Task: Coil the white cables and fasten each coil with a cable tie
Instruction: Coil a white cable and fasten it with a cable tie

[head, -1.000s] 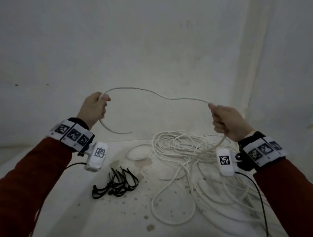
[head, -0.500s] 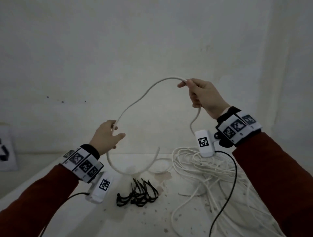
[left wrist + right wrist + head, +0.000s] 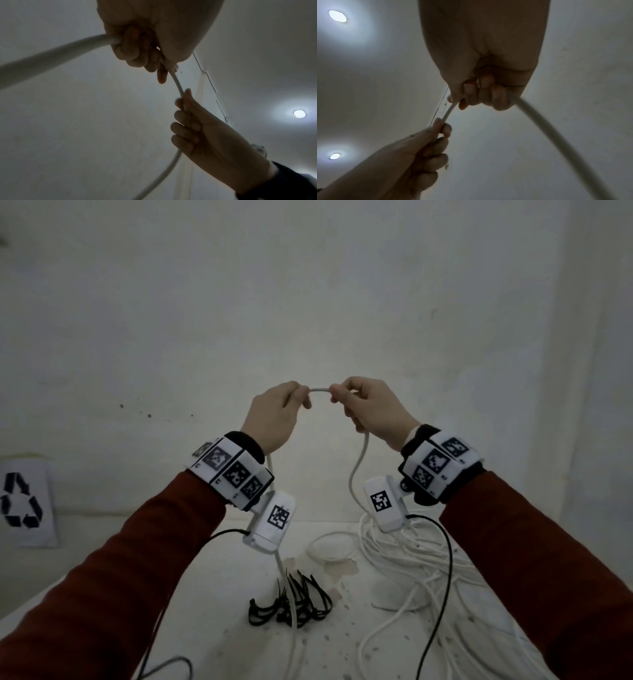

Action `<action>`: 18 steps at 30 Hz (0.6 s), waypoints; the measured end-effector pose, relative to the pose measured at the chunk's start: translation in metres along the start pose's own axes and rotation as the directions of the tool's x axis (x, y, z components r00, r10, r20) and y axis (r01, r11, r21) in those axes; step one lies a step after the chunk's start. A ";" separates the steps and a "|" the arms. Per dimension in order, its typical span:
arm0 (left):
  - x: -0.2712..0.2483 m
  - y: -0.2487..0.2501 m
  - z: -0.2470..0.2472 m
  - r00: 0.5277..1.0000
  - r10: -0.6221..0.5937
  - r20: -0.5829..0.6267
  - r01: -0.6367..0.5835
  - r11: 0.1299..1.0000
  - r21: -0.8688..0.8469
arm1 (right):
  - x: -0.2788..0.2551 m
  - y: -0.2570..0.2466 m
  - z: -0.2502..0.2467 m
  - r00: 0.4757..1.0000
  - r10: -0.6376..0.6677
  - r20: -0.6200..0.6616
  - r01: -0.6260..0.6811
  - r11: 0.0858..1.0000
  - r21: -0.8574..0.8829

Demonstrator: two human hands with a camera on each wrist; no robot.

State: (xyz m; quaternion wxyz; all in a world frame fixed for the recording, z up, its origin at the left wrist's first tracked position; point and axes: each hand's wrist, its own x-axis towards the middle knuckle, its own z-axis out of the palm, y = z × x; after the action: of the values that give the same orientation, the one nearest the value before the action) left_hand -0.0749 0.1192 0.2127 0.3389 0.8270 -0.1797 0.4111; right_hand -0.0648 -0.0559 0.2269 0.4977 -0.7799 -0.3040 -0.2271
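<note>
White cable [image 3: 320,389] runs as a short bridge between my two hands, raised in front of the wall [image 3: 308,285]. My left hand [image 3: 275,414] has its fingers curled round the cable and my right hand [image 3: 368,409] pinches it just beside, the rest of its fingers wrapped round the length that drops away below. From each fist the cable hangs down toward the table [image 3: 222,642], where the loose tangle of white cables [image 3: 411,573] lies at the right; I cannot count its strands. A bunch of black cable ties [image 3: 291,601] lies left of that heap, too overlapped to number.

No lettering reads anywhere; the only sign is a black recycling symbol on a white sheet [image 3: 25,501] at the left wall. Black-and-white square markers cover both wristbands [image 3: 233,470] and the two camera housings. The right wrist view shows two ceiling lights [image 3: 337,16].

Half a second ago my hands were wide apart with a big arc of cable between them; now they are nearly touching at the same height.
</note>
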 end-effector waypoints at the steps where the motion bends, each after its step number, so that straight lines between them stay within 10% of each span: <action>1: 0.001 -0.004 -0.002 0.999 0.030 -0.025 -0.029 0.999 0.037 | -0.004 0.006 -0.002 1.000 0.017 0.013 -0.018 0.999 0.051; 6: 0.005 -0.028 -0.008 0.991 0.099 -0.086 -0.085 0.984 0.158 | -0.029 0.048 -0.008 0.990 0.076 0.117 -0.083 0.995 0.053; 13: 0.019 -0.061 -0.036 0.971 0.182 -0.157 -0.098 0.896 0.433 | -0.074 0.100 -0.026 0.952 0.230 0.202 -0.141 0.916 -0.376; 18: 0.027 -0.082 -0.056 0.962 0.144 -0.230 -0.015 0.874 0.486 | -0.094 0.124 -0.036 0.904 0.415 0.105 -0.414 0.910 -0.027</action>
State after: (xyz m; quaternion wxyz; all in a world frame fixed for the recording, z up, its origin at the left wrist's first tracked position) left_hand -0.0429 0.2166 0.2247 0.1265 0.8160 -0.0605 0.5608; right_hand -0.0466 -0.1521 0.1007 0.5159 -0.8388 -0.1574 -0.0741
